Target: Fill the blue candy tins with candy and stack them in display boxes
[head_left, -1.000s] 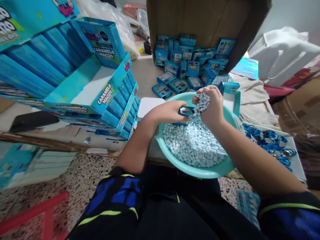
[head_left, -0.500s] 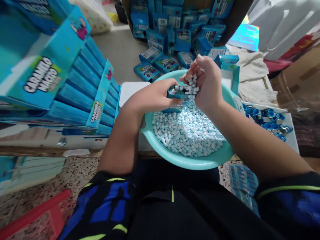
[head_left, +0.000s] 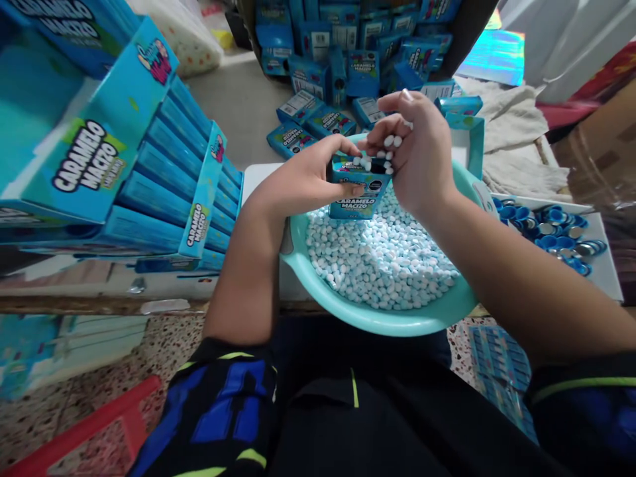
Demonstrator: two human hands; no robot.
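Observation:
My left hand [head_left: 322, 171] grips a small blue candy box [head_left: 358, 203], upright with its top open, labelled "Caramelo Macizo". Close on its right, my right hand [head_left: 420, 152] is cupped and tilted toward the box's mouth, with a few white candies [head_left: 392, 141] lying along its curled fingers. Some candies show at the box opening. Both hands are over a turquoise basin [head_left: 365, 323], which holds a heap of pale blue and white candies [head_left: 382, 265].
Large blue display cartons [head_left: 89, 159] with closed boxes stand at the left. Behind the basin, a cardboard carton [head_left: 470, 40] holds many small blue boxes. A white tray [head_left: 609, 275] of blue-rimmed caps lies right. A cloth [head_left: 517, 139] lies behind it.
Many of the candies in my right hand have left it, and only a few show now. The right hand has tipped further, and the box's front label faces me more plainly.

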